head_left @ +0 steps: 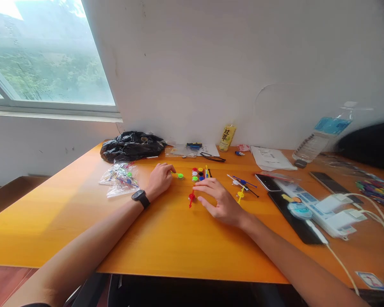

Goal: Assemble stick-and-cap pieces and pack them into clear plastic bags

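Observation:
My left hand (161, 180), with a black watch (141, 197) on its wrist, rests on the table with fingers curled together over the tail of a green arrow spinner (180, 175). My right hand (219, 202) hovers with fingers stretched and thumb apart, its fingertips by the upper end of a red arrow spinner (191, 197). Whether they touch it I cannot tell. Between the hands sit several coloured round pieces (195, 174) in rows, partly covered by my right fingers. Beyond the right hand lie a yellow arrow spinner (241, 195) and a blue arrow spinner (243, 182), with white and black arrows among them.
Clear plastic bags (121, 181) of small parts lie left, before a black plastic bag (132, 146). A yellow drink carton (227, 137) and papers (272, 158) stand along the wall. On the right are a phone (267, 182), a power strip (326, 217) with cables, and a water bottle (320, 136).

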`<state>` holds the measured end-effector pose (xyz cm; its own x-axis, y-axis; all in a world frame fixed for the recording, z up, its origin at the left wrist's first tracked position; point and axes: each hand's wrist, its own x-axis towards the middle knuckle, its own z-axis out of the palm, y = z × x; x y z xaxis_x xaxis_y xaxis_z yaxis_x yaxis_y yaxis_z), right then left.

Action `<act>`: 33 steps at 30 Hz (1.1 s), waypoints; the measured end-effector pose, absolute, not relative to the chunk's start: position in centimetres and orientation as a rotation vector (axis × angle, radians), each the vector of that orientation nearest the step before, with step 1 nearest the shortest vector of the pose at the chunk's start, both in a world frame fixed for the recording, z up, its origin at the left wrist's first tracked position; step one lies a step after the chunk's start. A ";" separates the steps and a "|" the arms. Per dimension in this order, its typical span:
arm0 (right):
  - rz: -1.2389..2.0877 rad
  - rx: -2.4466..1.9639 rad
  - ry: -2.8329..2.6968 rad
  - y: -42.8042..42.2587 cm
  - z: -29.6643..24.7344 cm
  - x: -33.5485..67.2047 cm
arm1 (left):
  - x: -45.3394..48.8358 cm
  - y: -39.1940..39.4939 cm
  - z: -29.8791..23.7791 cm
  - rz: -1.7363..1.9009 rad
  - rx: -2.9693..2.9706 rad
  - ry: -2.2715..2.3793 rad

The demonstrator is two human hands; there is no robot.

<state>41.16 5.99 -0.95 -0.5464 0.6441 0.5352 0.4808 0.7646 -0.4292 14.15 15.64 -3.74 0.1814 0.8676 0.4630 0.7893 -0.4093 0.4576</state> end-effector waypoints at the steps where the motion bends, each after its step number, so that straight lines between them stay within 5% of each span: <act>1: 0.307 -0.821 -2.307 5.9 -1.0 41.2 | 14.2 15.5 -3.6 1.028 2.329 1.623; 10: 0.309 -0.814 -2.505 5.7 -1.4 41.1 | 14.8 15.1 -3.5 0.974 2.377 1.479; 24: -0.314 -1.824 -2.556 6.5 0.5 42.9 | 15.4 14.5 -3.8 0.913 2.487 1.282; 33: -0.461 -2.022 -2.366 7.1 0.0 44.1 | 15.8 14.1 -3.8 0.904 2.546 1.269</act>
